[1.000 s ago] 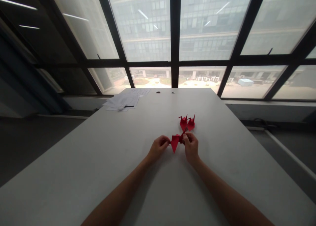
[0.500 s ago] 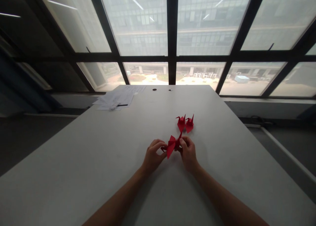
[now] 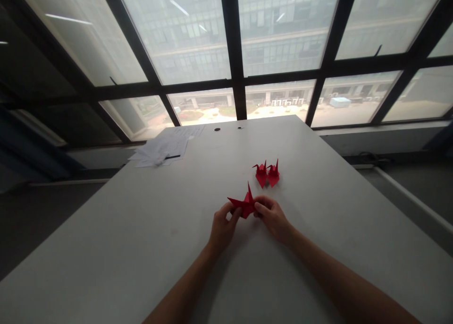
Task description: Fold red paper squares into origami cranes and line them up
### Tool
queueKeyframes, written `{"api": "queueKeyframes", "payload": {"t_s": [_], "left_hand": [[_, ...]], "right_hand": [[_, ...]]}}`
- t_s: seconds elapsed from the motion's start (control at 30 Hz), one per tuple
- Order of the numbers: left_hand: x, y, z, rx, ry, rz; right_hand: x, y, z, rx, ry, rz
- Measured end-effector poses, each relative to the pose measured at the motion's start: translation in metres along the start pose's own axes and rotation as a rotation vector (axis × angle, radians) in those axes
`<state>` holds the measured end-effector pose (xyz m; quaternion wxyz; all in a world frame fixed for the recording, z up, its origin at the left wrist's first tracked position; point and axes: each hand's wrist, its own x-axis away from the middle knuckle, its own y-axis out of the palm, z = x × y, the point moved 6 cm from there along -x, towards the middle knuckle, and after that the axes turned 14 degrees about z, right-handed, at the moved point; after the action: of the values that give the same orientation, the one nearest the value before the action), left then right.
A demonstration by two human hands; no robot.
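A red origami crane (image 3: pixel 247 206) is held between my two hands, low over the white table. My left hand (image 3: pixel 223 224) pinches its left side between thumb and fingers. On the other side, my right hand (image 3: pixel 272 215) grips it with thumb and bent fingers. One narrow point of the paper stands straight up and another points left. Fingers cover part of its lower body. Just beyond my right hand, two finished-looking red paper cranes, a left one (image 3: pixel 261 174) and a right one (image 3: pixel 273 174), rest side by side on the table.
Loose white papers (image 3: pixel 159 147) lie at the far left of the table (image 3: pixel 123 239), with a dark pen-like strip (image 3: pixel 172 157) on them. Two round holes are near the far edge. Large dark-framed windows (image 3: pixel 238 55) stand behind it.
The held crane has been turned: one point is now upright and another faces left. Both hands have shifted their grip on it. My view has tilted slightly; the two standing cranes stay put.
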<state>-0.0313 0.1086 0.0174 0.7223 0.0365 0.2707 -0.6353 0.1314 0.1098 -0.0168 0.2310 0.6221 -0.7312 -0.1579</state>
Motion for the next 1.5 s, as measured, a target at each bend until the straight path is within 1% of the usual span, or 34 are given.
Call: {"api": "queueKeyframes", "payload": {"t_s": [0.07, 0.23, 0.37, 0.47, 0.57, 0.63, 0.7, 0.77, 0.83, 0.97, 1.13, 1.23, 1.37, 1.43, 1.5], "left_hand": [[0.001, 0.0, -0.002, 0.007, -0.02, -0.002], [-0.001, 0.002, 0.0, 0.032, 0.012, -0.049], [-0.001, 0.001, -0.003, 0.042, -0.029, -0.041], [0.0, 0.001, -0.005, 0.057, -0.057, -0.051], [-0.001, 0.002, -0.004, 0.104, -0.073, -0.062], [-0.001, 0.001, -0.001, 0.121, -0.035, -0.058], [0.0, 0.001, 0.006, 0.115, 0.052, -0.047], [0.002, 0.0, 0.012, 0.086, 0.143, -0.034], [0.004, 0.0, 0.015, 0.035, 0.206, -0.016], [0.007, -0.003, 0.018, -0.032, 0.252, 0.028], [0.008, -0.007, 0.027, 0.006, 0.269, 0.066], [0.008, -0.007, 0.031, 0.035, 0.264, 0.043], [0.008, -0.005, 0.027, 0.109, 0.187, -0.031], [0.007, -0.006, 0.021, 0.128, 0.134, -0.03], [0.005, -0.008, 0.015, 0.139, 0.087, -0.016]], "right_hand": [[-0.001, -0.001, 0.002, 0.028, -0.009, -0.025], [-0.004, -0.003, 0.007, 0.109, -0.069, -0.06], [-0.004, -0.003, 0.006, 0.136, -0.072, -0.063], [-0.004, -0.003, 0.006, 0.137, -0.045, -0.024], [-0.006, -0.005, 0.006, 0.087, -0.019, 0.056], [-0.007, -0.006, 0.005, 0.045, -0.012, 0.099], [-0.007, -0.007, 0.005, 0.006, -0.002, 0.132], [-0.007, -0.008, 0.005, -0.017, 0.008, 0.145], [-0.007, -0.008, 0.005, -0.026, 0.016, 0.143], [-0.006, -0.006, 0.006, -0.019, 0.027, 0.124], [-0.005, -0.003, 0.005, -0.025, 0.05, 0.086], [-0.005, 0.001, 0.003, -0.046, 0.074, 0.02], [-0.002, 0.006, 0.0, -0.037, 0.105, -0.11], [0.0, 0.008, -0.002, -0.019, 0.084, -0.156], [0.001, 0.008, -0.004, -0.011, 0.05, -0.17]]}}
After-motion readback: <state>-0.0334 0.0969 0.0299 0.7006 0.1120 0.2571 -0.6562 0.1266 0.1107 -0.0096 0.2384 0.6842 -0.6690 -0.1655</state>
